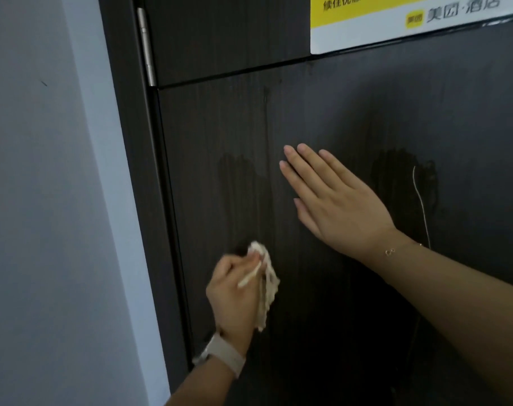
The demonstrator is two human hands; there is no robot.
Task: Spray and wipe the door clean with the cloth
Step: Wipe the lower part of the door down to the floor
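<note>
left hand [234, 291] grip — cloth [267, 288], dark door [337, 112]

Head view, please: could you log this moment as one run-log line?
phase: wiping | left hand: gripping cloth against door | right hand: open, flat toward door | wet patches: visible | spray bottle: not in view

door [322, 118]: dark wood-grain, wet patches | cloth [267, 284]: pale, crumpled, against door

Both forearms are bare, with no sleeves in view. The left wrist wears a watch [220, 354] on a pale beige strap. The right wrist carries a thin gold chain bracelet [395, 251] with a small looped charm.
</note>
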